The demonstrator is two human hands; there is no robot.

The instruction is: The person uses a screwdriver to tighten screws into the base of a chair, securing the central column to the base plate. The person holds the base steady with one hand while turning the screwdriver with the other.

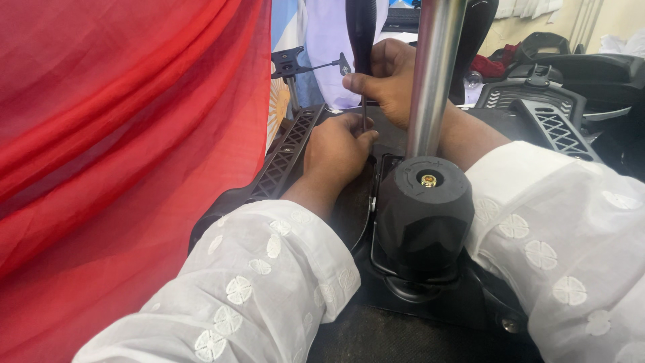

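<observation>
A big red cloth point(121, 134) hung on the left side. Next to it, the left hand point(336, 151) rested on the black chair base point(282, 158), with its fingers curled in to pinch the thin metal tip of the screwdriver point(363, 40). The right hand point(386, 77) was closed around the dark handle, holding the tool straight up. A shiny metal pole point(433, 74) stood just beside both hands, rising behind a round black knob point(424, 215). More black chair parts point(557, 121) lay on the right. I think the tip could slip off the screw and poke the left fingers, because they sat so close to it.
</observation>
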